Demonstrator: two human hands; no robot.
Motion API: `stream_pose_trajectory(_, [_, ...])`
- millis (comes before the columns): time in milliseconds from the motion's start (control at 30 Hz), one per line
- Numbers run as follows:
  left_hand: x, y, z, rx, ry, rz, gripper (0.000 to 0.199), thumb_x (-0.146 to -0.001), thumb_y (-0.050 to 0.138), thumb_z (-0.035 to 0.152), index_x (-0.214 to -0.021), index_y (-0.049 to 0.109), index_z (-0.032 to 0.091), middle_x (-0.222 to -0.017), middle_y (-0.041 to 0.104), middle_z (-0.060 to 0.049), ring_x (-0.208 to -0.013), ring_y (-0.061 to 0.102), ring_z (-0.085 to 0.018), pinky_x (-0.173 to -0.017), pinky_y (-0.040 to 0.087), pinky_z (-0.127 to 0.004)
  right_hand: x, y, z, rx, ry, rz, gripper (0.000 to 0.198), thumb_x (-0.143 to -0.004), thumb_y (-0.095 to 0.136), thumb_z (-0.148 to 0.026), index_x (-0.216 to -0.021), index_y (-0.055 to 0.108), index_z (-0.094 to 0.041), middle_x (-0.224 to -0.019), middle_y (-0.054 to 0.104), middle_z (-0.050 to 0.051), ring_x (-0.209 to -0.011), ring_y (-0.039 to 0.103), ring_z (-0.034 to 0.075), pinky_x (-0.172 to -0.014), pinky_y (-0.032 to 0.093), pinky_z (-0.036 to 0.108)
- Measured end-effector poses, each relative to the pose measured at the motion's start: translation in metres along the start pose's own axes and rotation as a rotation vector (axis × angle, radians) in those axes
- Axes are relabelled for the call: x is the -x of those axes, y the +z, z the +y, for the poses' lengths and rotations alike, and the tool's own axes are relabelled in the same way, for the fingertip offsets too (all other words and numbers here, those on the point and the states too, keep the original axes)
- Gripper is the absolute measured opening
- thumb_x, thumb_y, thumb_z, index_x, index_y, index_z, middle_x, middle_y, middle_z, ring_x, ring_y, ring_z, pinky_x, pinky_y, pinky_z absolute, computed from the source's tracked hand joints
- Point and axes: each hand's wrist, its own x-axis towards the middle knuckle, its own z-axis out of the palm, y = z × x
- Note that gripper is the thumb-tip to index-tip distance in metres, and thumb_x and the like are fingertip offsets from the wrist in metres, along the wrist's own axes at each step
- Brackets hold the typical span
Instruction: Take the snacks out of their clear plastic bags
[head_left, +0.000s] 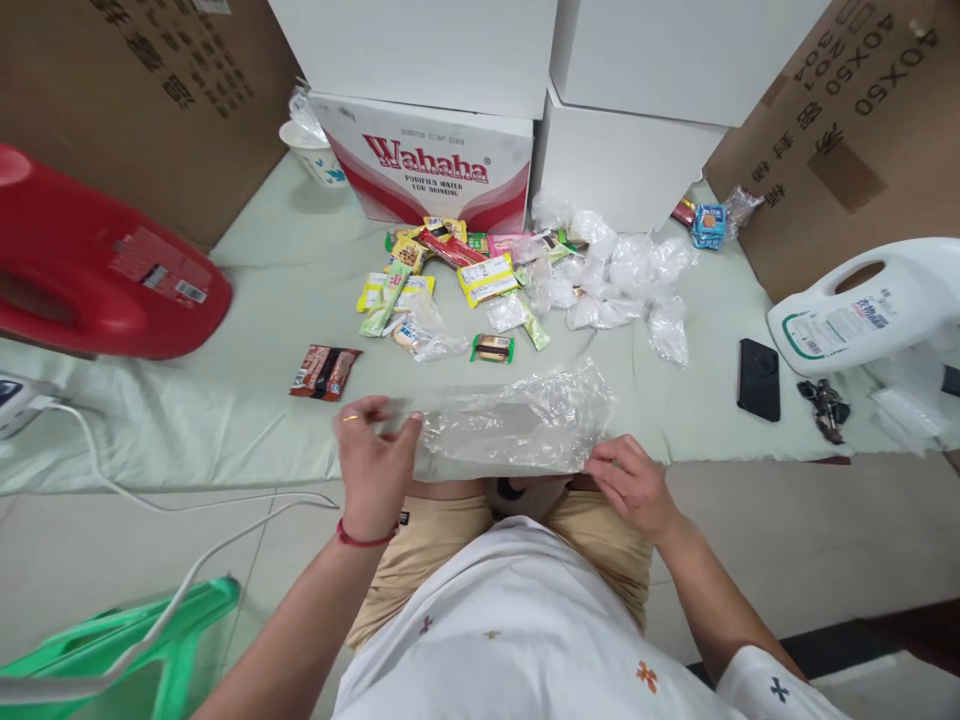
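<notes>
A clear, crinkled plastic bag [517, 420] lies flat along the table's front edge, between my two hands. My right hand [634, 490] pinches the bag's near right corner between thumb and fingers. At the bag's left end is my left hand [375, 460], slightly blurred, its thumb apart from the curled fingers and nothing visible between them. Just beyond my left hand sits a brown snack packet [325, 372]. Farther back, a small green-edged biscuit packet [493, 348] lies in front of a heap of wrapped snacks [450, 260].
Crumpled clear bags [622, 265] are piled right of the snacks, before a Wahaha carton [435, 165]. A red jug [112, 260] stands left. A white detergent bottle [862, 300], black phone [759, 380] and keys [825, 408] are right. A white cable [97, 455] hangs over the left edge.
</notes>
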Motion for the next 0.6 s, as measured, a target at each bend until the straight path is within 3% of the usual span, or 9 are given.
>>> stream_pose_trajectory(100, [0.01, -0.012, 0.023, -0.278, 0.611, 0.275, 0.03, -0.08, 0.072, 0.02, -0.108, 0.062, 0.024, -0.119, 0.061, -0.014, -0.12, 0.058, -0.034, -0.094, 0.051, -0.054, 0.013, 0.014, -0.002, 0.041, 0.005, -0.02, 0.028, -0.097, 0.056, 0.0, -0.112, 0.068, -0.02, -0.098, 0.067, 0.009, -0.085, 0.054, 0.019, -0.072, 0.05, 0.032])
stream_pose_trajectory(167, [0.015, -0.01, 0.043, -0.336, 0.959, 0.237, 0.027, -0.081, 0.069, 0.01, -0.102, 0.064, 0.027, -0.113, 0.066, -0.01, -0.121, 0.059, -0.033, -0.1, 0.047, -0.055, 0.017, 0.021, -0.003, 0.051, -0.007, -0.02, 0.03, -0.096, 0.055, 0.001, -0.114, 0.067, -0.02, -0.098, 0.067, 0.009, -0.084, 0.053, 0.018, -0.072, 0.049, 0.032])
stream_pose_trajectory(233, [0.015, 0.0, 0.061, -0.373, 1.124, 0.097, 0.028, -0.084, 0.068, 0.009, -0.103, 0.065, 0.028, -0.114, 0.069, -0.007, -0.124, 0.06, -0.031, -0.104, 0.045, -0.053, 0.017, 0.025, -0.004, 0.045, -0.019, -0.016, 0.032, -0.096, 0.054, 0.002, -0.116, 0.066, -0.021, -0.1, 0.068, 0.009, -0.084, 0.054, 0.019, -0.073, 0.05, 0.032])
stream_pose_trajectory(333, [0.005, 0.027, 0.073, -0.525, 1.138, -0.147, 0.036, -0.089, 0.07, 0.021, -0.124, 0.064, 0.027, -0.136, 0.066, -0.01, -0.142, 0.05, -0.035, -0.116, 0.034, -0.058, 0.016, 0.026, -0.007, 0.031, -0.033, -0.021, 0.033, -0.096, 0.054, 0.002, -0.118, 0.067, -0.02, -0.102, 0.069, 0.01, -0.087, 0.055, 0.02, -0.073, 0.051, 0.032])
stream_pose_trajectory(400, [-0.006, 0.045, 0.069, -0.657, 1.117, -0.363, 0.04, -0.089, 0.071, 0.031, -0.128, 0.064, 0.026, -0.139, 0.066, -0.012, -0.144, 0.047, -0.038, -0.12, 0.026, -0.063, 0.019, 0.024, -0.009, 0.037, -0.024, -0.035, 0.033, -0.096, 0.054, 0.002, -0.117, 0.068, -0.02, -0.101, 0.069, 0.01, -0.088, 0.055, 0.02, -0.074, 0.052, 0.032])
stream_pose_trajectory(500, [-0.022, 0.064, 0.05, -0.827, 0.991, -0.715, 0.019, -0.094, 0.064, 0.036, -0.101, 0.073, 0.021, -0.105, 0.076, -0.013, -0.116, 0.066, -0.035, -0.109, 0.038, -0.057, 0.029, 0.023, -0.012, 0.054, 0.014, -0.034, 0.032, -0.097, 0.053, 0.002, -0.115, 0.069, -0.02, -0.099, 0.068, 0.008, -0.087, 0.053, 0.019, -0.074, 0.051, 0.032])
stream_pose_trajectory(533, [-0.028, 0.068, 0.043, -0.85, 0.916, -0.78, 0.022, -0.097, 0.059, 0.036, -0.092, 0.072, 0.02, -0.095, 0.076, -0.012, -0.103, 0.069, -0.032, -0.101, 0.044, -0.051, 0.035, 0.023, -0.013, 0.057, 0.026, -0.028, 0.032, -0.097, 0.053, 0.002, -0.115, 0.068, -0.02, -0.098, 0.068, 0.008, -0.087, 0.053, 0.019, -0.074, 0.051, 0.032])
stream_pose_trajectory(600, [-0.037, 0.074, 0.031, -0.824, 0.739, -0.788, 0.034, -0.102, 0.047, 0.038, -0.085, 0.069, 0.019, -0.083, 0.073, -0.01, -0.083, 0.069, -0.027, -0.081, 0.047, -0.04, 0.045, 0.024, -0.015, 0.062, 0.044, -0.014, 0.03, -0.096, 0.055, 0.002, -0.114, 0.068, -0.019, -0.097, 0.067, 0.008, -0.086, 0.052, 0.019, -0.074, 0.05, 0.032])
